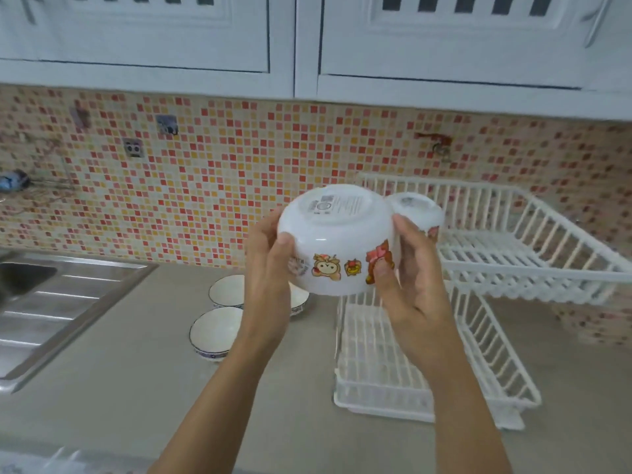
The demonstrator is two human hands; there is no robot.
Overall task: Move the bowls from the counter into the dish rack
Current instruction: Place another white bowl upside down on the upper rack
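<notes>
Both hands grip one white cartoon-printed bowl (pixel 337 241), held upside down in the air at the middle of my view, its base with a printed label tipped toward me. My left hand (pixel 270 265) clasps the bowl's left wall at about nine o'clock, thumb pressed on the side and fingers wrapped behind. My right hand (pixel 412 278) holds the right wall at about three o'clock, thumb lying over the red cartoon figure near the rim.

Going from the left edge: a steel sink (pixel 51 302) with its ribbed drainboard sits at eight o'clock. On the grey counter (pixel 136 388) below my left wrist I see three white bowls with blue-patterned outsides standing upright: the back bowl (pixel 227 290), the front bowl (pixel 215 331) just beside it toward me, and a third bowl (pixel 299 299) mostly hidden behind my left wrist.

At three o'clock stands the white two-tier dish rack (pixel 513 268). Its upper tier carries a second white bowl (pixel 419 210), upside down, I think, though the held bowl and my right fingers cover much of it. That bowl is just behind and right of the one I hold. The rack's lower tier (pixel 376 371) lies at five o'clock, beneath my right forearm.
</notes>
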